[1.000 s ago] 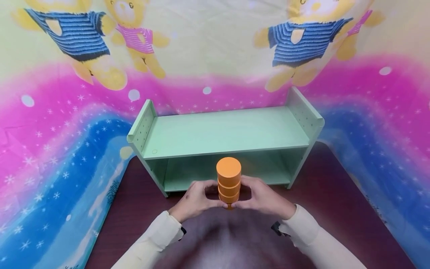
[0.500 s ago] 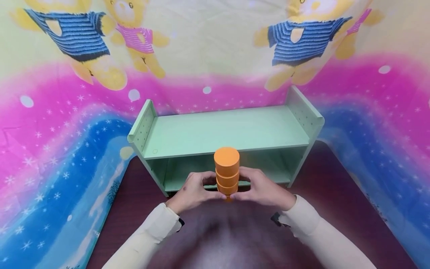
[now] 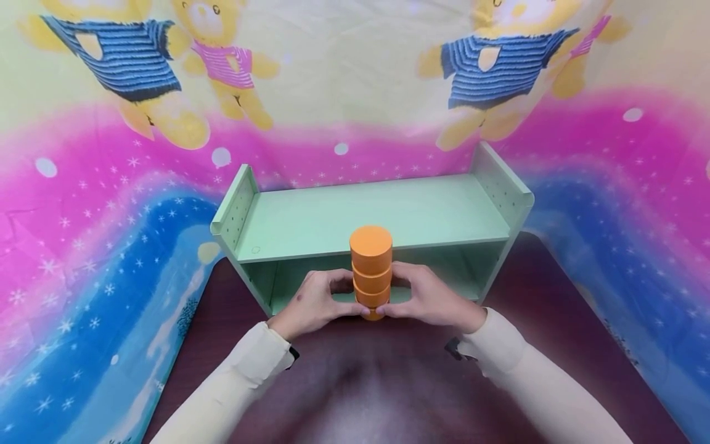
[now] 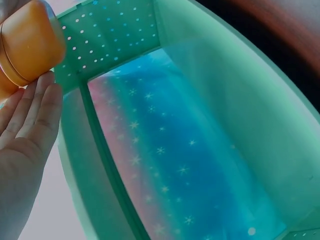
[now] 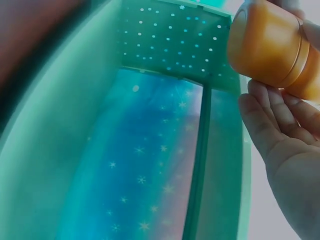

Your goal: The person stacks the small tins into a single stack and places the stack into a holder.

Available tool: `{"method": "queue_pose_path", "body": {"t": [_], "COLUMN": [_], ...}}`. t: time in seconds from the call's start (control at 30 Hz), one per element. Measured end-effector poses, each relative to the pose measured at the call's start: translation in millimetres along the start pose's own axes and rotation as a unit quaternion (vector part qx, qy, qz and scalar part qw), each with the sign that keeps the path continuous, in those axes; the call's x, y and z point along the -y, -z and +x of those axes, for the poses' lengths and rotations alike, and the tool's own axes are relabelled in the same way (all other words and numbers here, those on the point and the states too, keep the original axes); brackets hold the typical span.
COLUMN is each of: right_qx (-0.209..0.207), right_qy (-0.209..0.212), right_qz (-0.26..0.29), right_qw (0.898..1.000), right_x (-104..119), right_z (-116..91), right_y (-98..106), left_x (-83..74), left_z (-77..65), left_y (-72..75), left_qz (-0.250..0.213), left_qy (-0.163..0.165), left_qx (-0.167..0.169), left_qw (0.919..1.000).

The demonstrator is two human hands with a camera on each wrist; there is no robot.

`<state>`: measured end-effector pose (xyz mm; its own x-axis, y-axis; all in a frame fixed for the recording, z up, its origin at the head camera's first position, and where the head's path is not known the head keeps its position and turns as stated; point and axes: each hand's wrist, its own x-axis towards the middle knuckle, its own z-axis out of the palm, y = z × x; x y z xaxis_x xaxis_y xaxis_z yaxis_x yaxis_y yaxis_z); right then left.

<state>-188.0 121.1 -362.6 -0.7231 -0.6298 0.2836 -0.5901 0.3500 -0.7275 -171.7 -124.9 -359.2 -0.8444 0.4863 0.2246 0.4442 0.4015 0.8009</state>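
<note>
An orange cylindrical stack of several round sections stands upright between both hands, in front of the green shelf in the head view. My left hand grips its left side, thumb low on the near face. From the right, my right hand grips it the same way, the two thumbs close together. In the left wrist view the orange stack rests against the fingers of the left hand. Smooth rounded edges and a seam show on the stack in the right wrist view, above the right hand.
A light green two-level shelf with raised, perforated side panels stands on the dark red-brown table. Behind it and at both sides hangs a printed cloth with bears and snowflakes.
Both hands have moved the orange stack up and away in the head view, slightly to the left. Its top now overlaps the front of the upper shelf board. The grip looks the same.
</note>
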Motion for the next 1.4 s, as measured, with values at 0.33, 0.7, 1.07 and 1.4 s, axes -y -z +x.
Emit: {"method": "queue_pose_path", "body": {"t": [0.33,0.7,1.07,1.4], "right_qx": [-0.002,-0.003,-0.002,-0.009], "right_qy": [-0.005,0.006,-0.005,-0.007], "right_qz": [-0.016,-0.012,0.001,0.029], "right_qw": [1.0,1.0,1.0,1.0], "right_x": [5.0,7.6,12.7,17.1], "right_z": [9.4,22.5,39.2,50.5], "right_y": [10.6,22.0,32.8,43.0], "left_x": [-7.9,-10.5,-13.3,-21.0], "left_z": [8.5,21.1,34.1,46.2], "left_y": [9.5,22.2,36.3,45.3], "left_qz": [0.009,-0.007,-0.028,-0.025], "left_qy": [0.0,-0.021,-0.008,0.0], "left_qx": [0.001,0.01,0.007,0.002], "left_qw": [1.0,0.9997,0.9996,0.9997]}}
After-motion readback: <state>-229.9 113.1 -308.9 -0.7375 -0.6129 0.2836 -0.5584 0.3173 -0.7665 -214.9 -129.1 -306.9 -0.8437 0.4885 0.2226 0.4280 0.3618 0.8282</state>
